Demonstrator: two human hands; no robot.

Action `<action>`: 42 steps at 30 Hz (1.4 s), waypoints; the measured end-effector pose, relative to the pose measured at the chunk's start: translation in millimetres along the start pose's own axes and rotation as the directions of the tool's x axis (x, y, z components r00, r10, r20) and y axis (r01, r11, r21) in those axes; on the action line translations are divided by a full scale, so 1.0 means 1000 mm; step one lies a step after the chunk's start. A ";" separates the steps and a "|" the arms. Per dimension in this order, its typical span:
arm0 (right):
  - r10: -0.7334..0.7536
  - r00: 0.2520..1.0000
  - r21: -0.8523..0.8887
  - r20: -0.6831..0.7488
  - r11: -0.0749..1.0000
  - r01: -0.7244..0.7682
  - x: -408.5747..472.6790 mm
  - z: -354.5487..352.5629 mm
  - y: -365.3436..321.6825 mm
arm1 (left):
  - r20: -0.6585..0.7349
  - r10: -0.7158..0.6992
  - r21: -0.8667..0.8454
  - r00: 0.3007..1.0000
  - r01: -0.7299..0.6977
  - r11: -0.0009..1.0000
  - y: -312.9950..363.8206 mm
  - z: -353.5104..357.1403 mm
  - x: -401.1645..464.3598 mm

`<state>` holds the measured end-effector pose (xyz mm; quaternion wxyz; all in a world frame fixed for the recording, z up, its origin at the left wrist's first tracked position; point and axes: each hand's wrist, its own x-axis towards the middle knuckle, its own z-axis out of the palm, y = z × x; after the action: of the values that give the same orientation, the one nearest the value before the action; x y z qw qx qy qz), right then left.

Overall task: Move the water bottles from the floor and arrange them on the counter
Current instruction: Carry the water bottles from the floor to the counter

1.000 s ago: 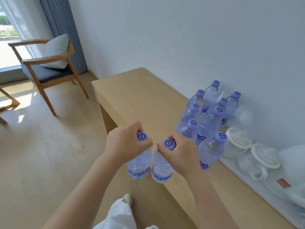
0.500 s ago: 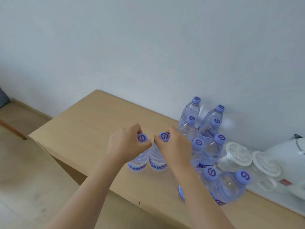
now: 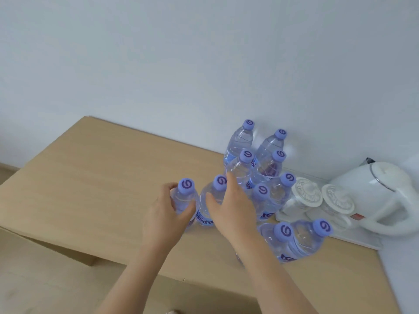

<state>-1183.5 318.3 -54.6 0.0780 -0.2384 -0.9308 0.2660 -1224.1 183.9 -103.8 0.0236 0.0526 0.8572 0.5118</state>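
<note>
Head view. Clear water bottles carry purple caps printed with a white swirl; their blue labels show white lettering too blurred to read. The light wooden counter stands against a plain pale wall.

Left hand curls round the shoulder of the left bottle, upright on the counter. Right hand, fingers straight, lies against the adjacent bottle, also upright, touching the first.

A cluster of bottles stands just right, by the wall. White kettle and two lidded cups sit on a tray.
</note>
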 end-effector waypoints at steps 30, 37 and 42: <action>0.755 0.580 0.230 -0.306 0.650 -0.724 -0.491 -0.203 0.334 | 0.867 0.446 -0.115 0.222 -0.782 0.613 0.151 0.225 -0.451; 0.864 0.314 0.344 -0.394 0.456 -0.821 -0.571 -0.248 0.402 | 0.881 0.467 -0.312 -0.073 -0.832 0.458 0.199 0.307 -0.544; 0.893 0.177 0.437 -0.415 0.366 -0.822 -0.585 -0.290 0.463 | 0.841 0.504 -0.430 -0.196 -0.807 0.405 0.246 0.384 -0.585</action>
<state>-407.4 512.0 -66.0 0.2150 -0.7826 -0.5390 0.2254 -590.6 569.4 -77.5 0.2206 0.7778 0.5587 0.1849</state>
